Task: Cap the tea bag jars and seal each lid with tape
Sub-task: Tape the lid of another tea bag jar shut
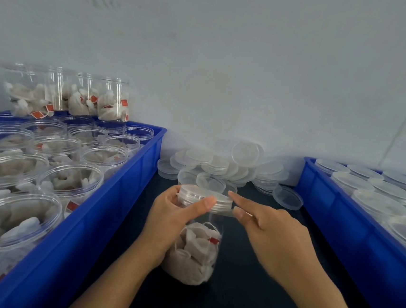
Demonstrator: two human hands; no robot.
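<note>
Jar (195,250) stands near, centre, on the dark table (245,294) between two blue crates (106,219). Left hand (173,220) clamps its lid (205,197), thumb across the rim, probably steadying it. Right hand (271,232) pinches clear tape (226,213) against the rim, likely to seal it.

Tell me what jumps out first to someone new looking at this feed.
Dead centre, the left hand grips a capped tea bag jar while the right hand pinches something thin and clear at its lid, probably tape. A blue crate of uncapped jars sits left, another blue crate of capped jars right, with loose lids piled by the wall.
</note>
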